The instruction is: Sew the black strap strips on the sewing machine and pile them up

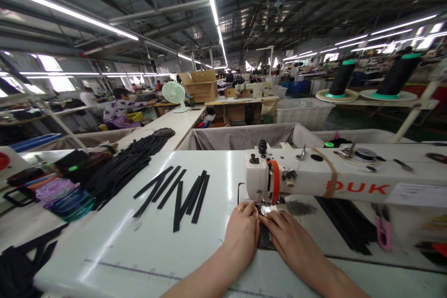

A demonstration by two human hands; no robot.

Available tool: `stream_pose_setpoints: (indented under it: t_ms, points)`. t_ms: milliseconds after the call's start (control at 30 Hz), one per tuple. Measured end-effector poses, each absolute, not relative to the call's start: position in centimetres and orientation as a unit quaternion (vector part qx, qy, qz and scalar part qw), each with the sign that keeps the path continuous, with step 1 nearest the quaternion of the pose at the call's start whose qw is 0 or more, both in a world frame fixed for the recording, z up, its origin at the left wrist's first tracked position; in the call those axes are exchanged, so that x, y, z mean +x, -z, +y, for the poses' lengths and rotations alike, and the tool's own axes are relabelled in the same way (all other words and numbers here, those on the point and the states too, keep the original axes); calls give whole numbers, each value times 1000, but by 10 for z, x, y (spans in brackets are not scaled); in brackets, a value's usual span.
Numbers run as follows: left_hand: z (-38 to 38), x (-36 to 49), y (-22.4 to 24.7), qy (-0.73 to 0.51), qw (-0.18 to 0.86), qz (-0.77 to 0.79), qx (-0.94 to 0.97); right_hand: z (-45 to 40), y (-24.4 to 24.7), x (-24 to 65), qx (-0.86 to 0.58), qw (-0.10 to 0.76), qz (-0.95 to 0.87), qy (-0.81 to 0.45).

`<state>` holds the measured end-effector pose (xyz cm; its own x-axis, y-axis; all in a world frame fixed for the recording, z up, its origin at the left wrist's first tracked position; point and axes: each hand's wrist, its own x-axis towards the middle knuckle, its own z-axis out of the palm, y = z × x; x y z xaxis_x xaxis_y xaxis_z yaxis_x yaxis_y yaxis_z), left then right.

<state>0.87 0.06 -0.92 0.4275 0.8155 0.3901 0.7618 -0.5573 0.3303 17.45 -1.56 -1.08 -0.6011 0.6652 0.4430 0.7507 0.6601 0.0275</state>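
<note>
Both hands meet at the needle area of a white sewing machine (253, 179) with an orange part on its head. My left hand (242, 230) has its fingers bent and pressed together just left of the presser foot (265, 209). Close by on the right, my right hand (288, 233) is pinched, fingertips beside the foot. Whatever is between the fingers is hidden. Several short black strips (178, 205) lie loosely on the tabletop to the left. Under the machine arm rest more black strips (345, 226), with pink-handled thread snips (384, 233) beside them.
A heap of long black strips (129, 163) covers the table's left edge near a purple and blue container (66, 198). Black thread cones (342, 81) stand at right. Farther off are a fan (173, 93), a cardboard box (200, 88) and a seated person (120, 109).
</note>
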Motion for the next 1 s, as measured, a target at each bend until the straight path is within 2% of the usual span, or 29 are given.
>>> stream_pose_setpoints:
  t_ms: [733, 1000]
  points:
    - [7, 4, 7, -221, 29, 434, 873, -17, 10, 173, -401, 213, -882, 126]
    - [8, 4, 7, -208, 25, 440, 873, -18, 9, 173, -416, 221, -877, 94]
